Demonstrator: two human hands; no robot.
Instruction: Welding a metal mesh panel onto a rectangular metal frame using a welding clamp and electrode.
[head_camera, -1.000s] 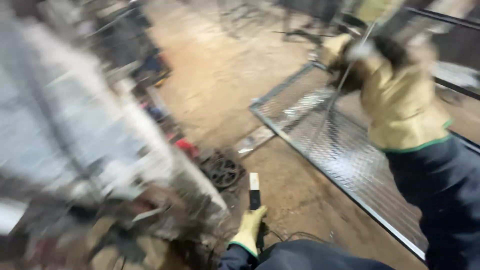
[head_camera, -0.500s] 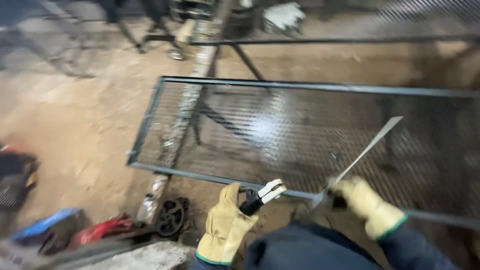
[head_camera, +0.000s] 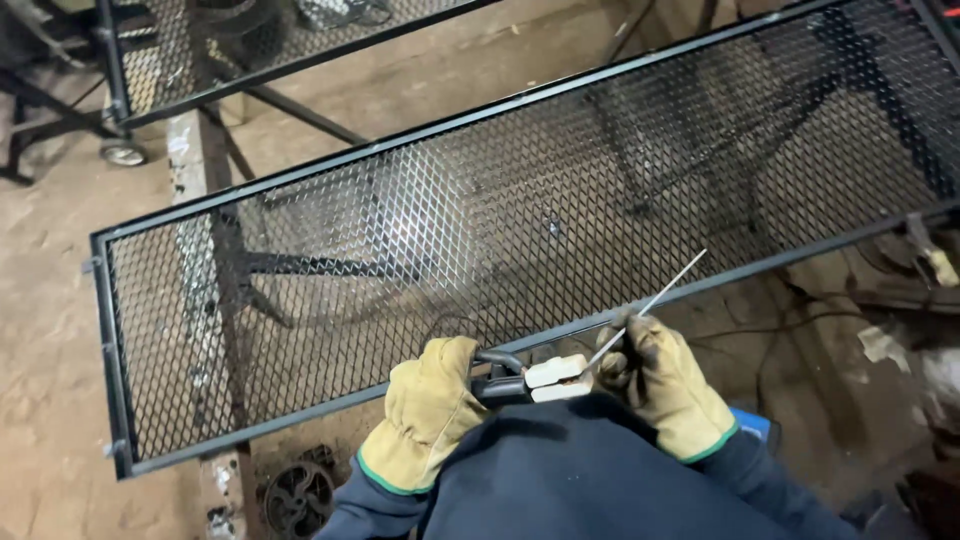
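My left hand (head_camera: 428, 410), in a yellow leather glove, grips a black electrode holder (head_camera: 520, 380) with white jaws. Gloved the same way, my right hand (head_camera: 665, 385) pinches a thin grey welding rod (head_camera: 655, 300) whose lower end sits at the holder's jaws and whose tip points up and right. Both hands hover just in front of the near rail of a long black steel frame (head_camera: 300, 405) filled with expanded metal mesh. The rod's tip lies over that rail. My dark blue sleeves fill the bottom of the view.
The mesh frame rests on a stand and a rusty beam (head_camera: 195, 240) above a dirt floor. A second mesh frame (head_camera: 230, 85) lies beyond it. A small caster wheel (head_camera: 124, 152) sits at far left, a round metal part (head_camera: 297, 495) below the frame, scrap (head_camera: 920, 270) at right.
The view has swung from the cluttered floor onto the mesh frame. My hands came together, and the rod in my right hand now meets the holder's jaws.
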